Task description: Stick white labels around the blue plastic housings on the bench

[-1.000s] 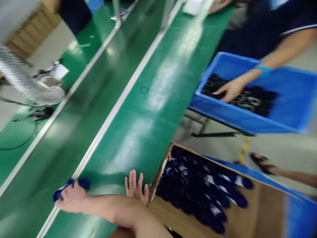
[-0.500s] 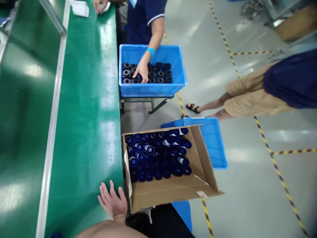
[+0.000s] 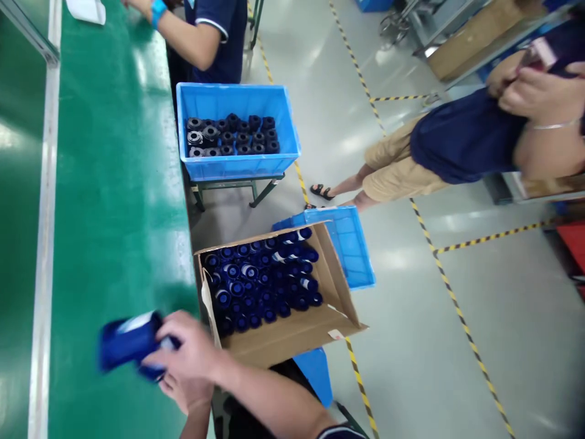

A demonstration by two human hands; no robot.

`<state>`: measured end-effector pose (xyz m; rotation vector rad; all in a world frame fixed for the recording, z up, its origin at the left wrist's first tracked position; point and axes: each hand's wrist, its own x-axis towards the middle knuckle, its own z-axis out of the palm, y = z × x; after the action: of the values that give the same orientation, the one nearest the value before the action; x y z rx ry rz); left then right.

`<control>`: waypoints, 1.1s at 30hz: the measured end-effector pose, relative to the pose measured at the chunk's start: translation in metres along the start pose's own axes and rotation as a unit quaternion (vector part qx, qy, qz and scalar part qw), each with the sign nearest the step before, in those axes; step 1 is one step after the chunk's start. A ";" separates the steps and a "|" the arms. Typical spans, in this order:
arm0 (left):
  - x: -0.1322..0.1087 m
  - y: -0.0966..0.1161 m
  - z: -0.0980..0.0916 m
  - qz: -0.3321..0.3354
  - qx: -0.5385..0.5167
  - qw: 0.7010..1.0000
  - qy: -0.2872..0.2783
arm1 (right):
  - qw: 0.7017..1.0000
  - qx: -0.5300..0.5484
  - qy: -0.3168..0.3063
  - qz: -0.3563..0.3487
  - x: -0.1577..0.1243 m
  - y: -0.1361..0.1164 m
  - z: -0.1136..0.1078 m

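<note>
I am in a factory assembly area: a long green-topped workbench with a metal rail, a blue plastic crate of black ring-shaped parts, a brown cardboard box of dark blue cylindrical pieces, and yellow-and-black striped lines across the glossy grey floor.

In my head view, the right hand grips a dark blue cylinder, blurred, above the green tabletop. I see the left hand just below it, its hold partly hidden. Right beside the tabletop I have a cardboard box with rows of blue pieces. Beyond it, a blue bin holds black rings, near a seated co-worker; a standing person is off to the right.
</note>
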<state>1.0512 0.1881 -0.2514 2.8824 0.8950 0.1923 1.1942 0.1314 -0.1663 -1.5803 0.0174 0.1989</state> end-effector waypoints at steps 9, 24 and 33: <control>-0.002 -0.009 0.004 0.101 -0.030 0.994 -0.011 | 0.856 0.042 0.421 0.295 -0.082 0.110 -0.229; 0.001 -0.015 0.001 0.091 -0.001 0.994 -0.065 | 0.674 0.265 0.501 0.473 -0.030 0.201 -0.169; 0.000 -0.016 -0.001 0.075 -0.002 0.994 -0.084 | 0.626 0.377 0.439 0.522 -0.056 0.195 -0.218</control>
<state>1.0427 0.2010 -0.2531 2.9087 0.6487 -0.0366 1.1374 -0.0955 -0.3500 -0.4894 1.6235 0.2411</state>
